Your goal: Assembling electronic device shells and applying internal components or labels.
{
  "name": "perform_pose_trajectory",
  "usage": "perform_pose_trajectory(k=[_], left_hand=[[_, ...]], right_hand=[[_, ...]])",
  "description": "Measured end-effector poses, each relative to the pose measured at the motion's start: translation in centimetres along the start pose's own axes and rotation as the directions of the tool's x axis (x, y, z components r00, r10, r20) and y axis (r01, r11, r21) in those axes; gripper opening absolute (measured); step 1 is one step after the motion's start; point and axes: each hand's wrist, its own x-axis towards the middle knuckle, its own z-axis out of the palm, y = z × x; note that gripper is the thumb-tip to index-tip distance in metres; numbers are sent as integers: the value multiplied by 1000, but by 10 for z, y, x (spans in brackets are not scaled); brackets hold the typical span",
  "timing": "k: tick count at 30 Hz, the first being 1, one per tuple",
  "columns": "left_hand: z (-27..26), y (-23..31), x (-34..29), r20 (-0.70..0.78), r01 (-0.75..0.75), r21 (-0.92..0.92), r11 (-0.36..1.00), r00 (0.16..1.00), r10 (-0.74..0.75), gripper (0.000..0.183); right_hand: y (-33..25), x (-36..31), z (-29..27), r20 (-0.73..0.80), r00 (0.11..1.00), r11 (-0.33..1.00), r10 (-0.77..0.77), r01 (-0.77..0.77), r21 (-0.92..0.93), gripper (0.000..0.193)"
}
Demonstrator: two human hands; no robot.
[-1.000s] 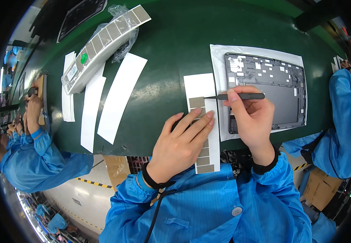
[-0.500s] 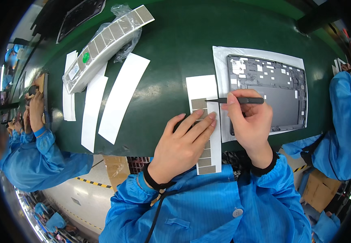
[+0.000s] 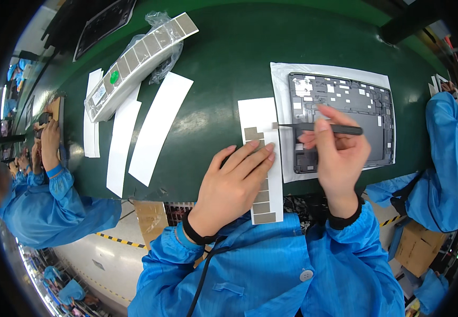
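Note:
My left hand (image 3: 234,185) lies flat with fingers stretched over a white backing strip (image 3: 258,108) that bears a column of grey adhesive patches (image 3: 264,207). In my right hand (image 3: 342,164) is a pair of black tweezers (image 3: 348,129), its tips pointing left. A small grey piece (image 3: 275,126) is at those tips, by the strip's right edge. The top patch in the column now has a piece out of its right side. Under and beyond my right hand, a dark tablet-like housing (image 3: 366,142) with small white pieces on it rests on a white sheet (image 3: 283,100).
A thick stack of patch strips (image 3: 139,53) with a green round sticker lies at the back left, beside clear plastic wrap (image 3: 166,66). Several white strips (image 3: 160,127) lie nearby. Blue-sleeved people sit at left (image 3: 54,211) and right (image 3: 448,164).
My right hand and the tweezers have moved right, drawing a small grey piece off the top patch. The strip and housing appear shifted slightly left in view; my left hand still presses the strip.

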Motion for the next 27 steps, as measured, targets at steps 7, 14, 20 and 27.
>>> perform_pose_trajectory(k=[7,14,20,27], left_hand=[[-36,-17,33,180,-6,171,985,983,-26,52],[-49,-21,86,-27,-122,-1,993,992,122,11],[-21,-28,100,-54,-99,-53,994,994,96,11],[-17,-30,104,-24,-82,-85,993,997,80,12]], right_hand=[[8,26,-39,-71,997,1000,-15,14,-21,22],[27,42,-41,5,1000,1000,11,-11,13,22],[29,43,-36,1,1000,999,7,-7,51,17],[27,43,-36,7,1000,999,21,-21,38,14]])
